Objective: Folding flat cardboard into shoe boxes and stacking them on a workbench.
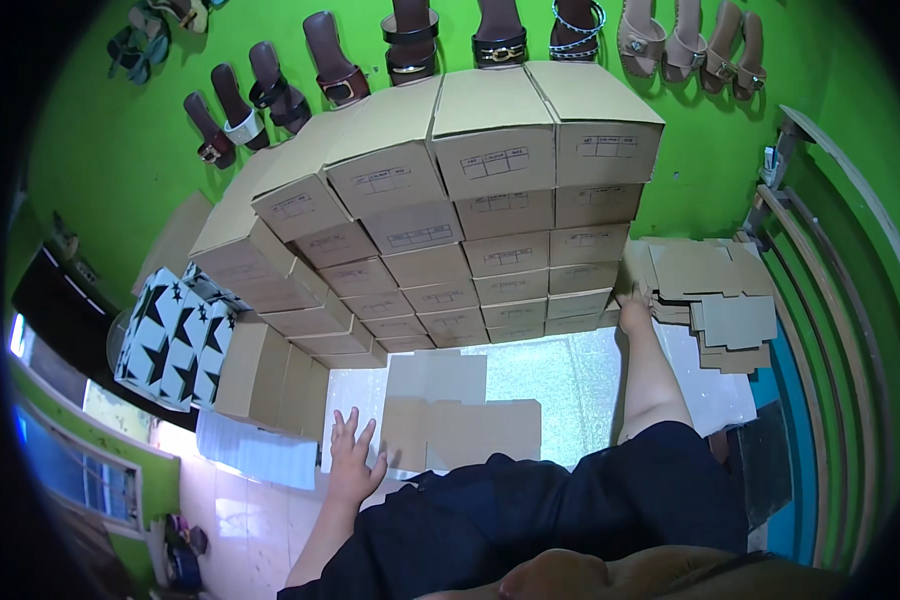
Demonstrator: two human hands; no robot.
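Pickup, I judge: left hand [352, 466] spread, empty; right hand [634, 304], grip unclear, must next pinch flat brown cardboard blanks [705, 268].

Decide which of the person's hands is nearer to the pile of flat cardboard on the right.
Right. The right hand is close by the left edge of the pile; the left hand is well away to its left.

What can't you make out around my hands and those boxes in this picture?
- Right hand, head view: its grip, too small to tell.
- Stacked boxes, head view: any contents, hidden by cardboard.
- Pale-strapped sandal, head view: upper end, cut off by top edge.
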